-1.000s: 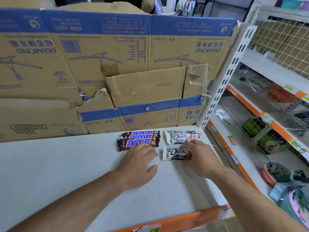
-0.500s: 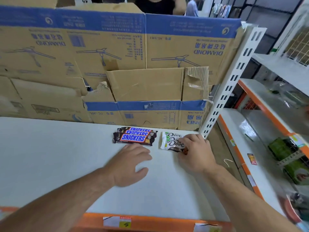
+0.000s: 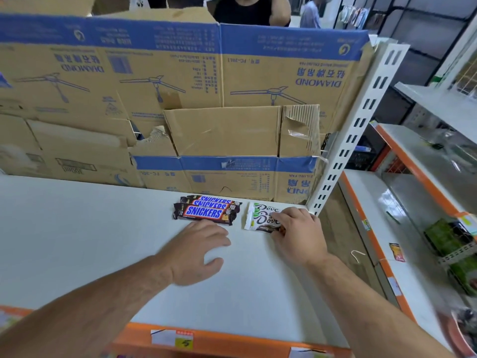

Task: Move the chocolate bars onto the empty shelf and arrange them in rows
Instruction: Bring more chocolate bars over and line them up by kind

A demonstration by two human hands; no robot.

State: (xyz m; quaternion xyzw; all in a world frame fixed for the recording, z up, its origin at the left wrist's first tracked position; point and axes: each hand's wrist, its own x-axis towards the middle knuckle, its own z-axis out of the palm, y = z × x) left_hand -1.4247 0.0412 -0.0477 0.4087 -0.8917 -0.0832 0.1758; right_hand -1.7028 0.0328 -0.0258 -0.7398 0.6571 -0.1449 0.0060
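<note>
Three brown Snickers bars [image 3: 206, 210] lie side by side in a tight row near the back of the white shelf [image 3: 77, 241]. Just right of them sit two white Dove bars [image 3: 260, 215], the front one overlapping the back one. My right hand [image 3: 296, 233] covers their right ends, fingers curled onto the front Dove bar. My left hand [image 3: 196, 251] lies flat on the shelf with fingers spread, its fingertips just short of the front Snickers bar, holding nothing.
Flattened cardboard boxes [image 3: 180, 99] form a wall behind the shelf. A white slotted upright [image 3: 361, 125] stands at the back right corner. Orange-edged shelves [image 3: 402, 202] with green packs [image 3: 449, 236] are to the right. An orange price strip [image 3: 206, 339] runs along the front edge.
My right hand slid the front Dove bar back against the rear one, so the two now overlap. My left hand stayed by the Snickers bars. The camera tilted up.
</note>
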